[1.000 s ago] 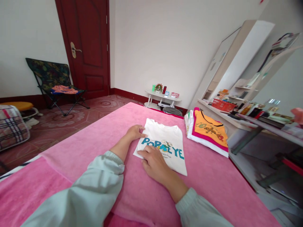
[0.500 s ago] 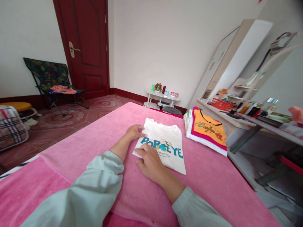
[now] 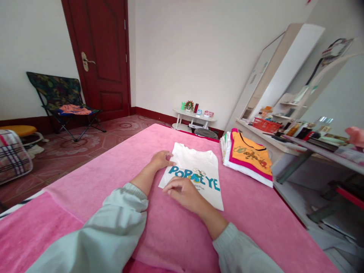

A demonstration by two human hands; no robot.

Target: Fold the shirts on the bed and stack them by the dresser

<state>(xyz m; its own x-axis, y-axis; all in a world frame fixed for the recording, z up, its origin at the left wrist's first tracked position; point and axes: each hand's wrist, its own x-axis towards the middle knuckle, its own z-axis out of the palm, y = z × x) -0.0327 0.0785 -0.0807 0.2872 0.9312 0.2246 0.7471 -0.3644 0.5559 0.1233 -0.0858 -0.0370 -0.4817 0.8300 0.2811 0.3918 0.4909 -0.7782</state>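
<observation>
A folded white T-shirt (image 3: 200, 175) with blue "POPEYE" lettering lies on the pink cover of the bed (image 3: 119, 167). My left hand (image 3: 161, 159) rests at the shirt's far left edge, fingers curled and touching the fabric. My right hand (image 3: 182, 189) sits at the shirt's near left corner, fingers bent and pinching the edge. Both arms wear pale green sleeves.
A stack of folded shirts (image 3: 247, 157), orange on top, lies at the bed's right edge. A white dresser with a red basket (image 3: 267, 125) stands to the right. A small white table (image 3: 195, 115), a folding chair (image 3: 61, 100) and a dark red door (image 3: 99, 57) lie beyond.
My right hand has lifted its palm off the shirt and curled its fingers at the near left corner. The left hand has stayed at the far edge.
</observation>
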